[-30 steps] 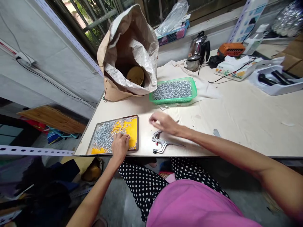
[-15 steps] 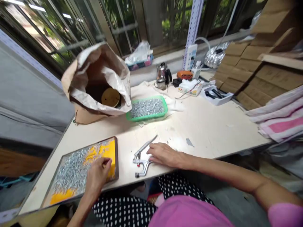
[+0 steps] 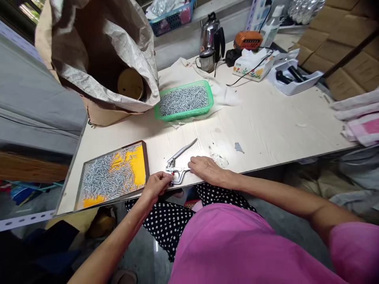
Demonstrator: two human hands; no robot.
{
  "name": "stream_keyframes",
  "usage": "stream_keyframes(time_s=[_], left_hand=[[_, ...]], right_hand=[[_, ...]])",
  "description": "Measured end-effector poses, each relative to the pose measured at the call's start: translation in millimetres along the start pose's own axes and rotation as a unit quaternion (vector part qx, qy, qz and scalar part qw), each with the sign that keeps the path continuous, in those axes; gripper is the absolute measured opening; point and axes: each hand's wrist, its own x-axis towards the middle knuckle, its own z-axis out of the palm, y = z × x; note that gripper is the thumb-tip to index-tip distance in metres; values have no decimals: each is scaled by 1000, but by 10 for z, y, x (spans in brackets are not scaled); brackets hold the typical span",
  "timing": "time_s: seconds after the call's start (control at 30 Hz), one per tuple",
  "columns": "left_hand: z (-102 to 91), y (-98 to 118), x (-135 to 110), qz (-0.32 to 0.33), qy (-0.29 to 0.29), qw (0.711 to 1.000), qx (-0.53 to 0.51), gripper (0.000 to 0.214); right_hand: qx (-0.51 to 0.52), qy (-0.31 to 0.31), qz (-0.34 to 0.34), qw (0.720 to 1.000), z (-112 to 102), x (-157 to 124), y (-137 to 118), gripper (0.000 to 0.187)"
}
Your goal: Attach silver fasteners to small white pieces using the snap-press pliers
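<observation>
Silver C-jawed hand pliers [image 3: 177, 169] with a small red part in the jaw lie near the table's front edge, the upper handle raised and apart from the lower one. My right hand [image 3: 207, 169] is closed over the end of the lower handle. Thumb and fingers of my left hand [image 3: 156, 184] are pinched together right at the jaw; whatever small piece they may hold is hidden. Left of that hand is a shallow tray [image 3: 145, 159] with a yellow bottom, strewn with small silver screw-like pieces [image 3: 111, 177].
Behind the pliers stands a green basket [image 3: 209, 98] full of similar silver pieces. A large open paper sack [image 3: 97, 106] rises at the back left. Along the back are a kettle [image 3: 211, 31], a metal cup [image 3: 206, 61], a tissue box [image 3: 251, 69] and a white tray [image 3: 291, 88].
My left hand has moved right, from over the yellow-bottomed tray to the pliers' jaw. My right hand stays at the handle. The camera view has tilted further down.
</observation>
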Motion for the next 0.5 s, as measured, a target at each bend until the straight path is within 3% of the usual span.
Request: stream_keyframes(time_s=[0.27, 0.5], left_hand=[[-9, 2, 6, -35, -8, 999, 7, 45], [-114, 118, 84, -76, -134, 986, 59, 39]], right_hand=[[-6, 14, 0, 1000, 114, -21, 31, 18], [-13, -4, 3, 1000, 47, -27, -18, 20]])
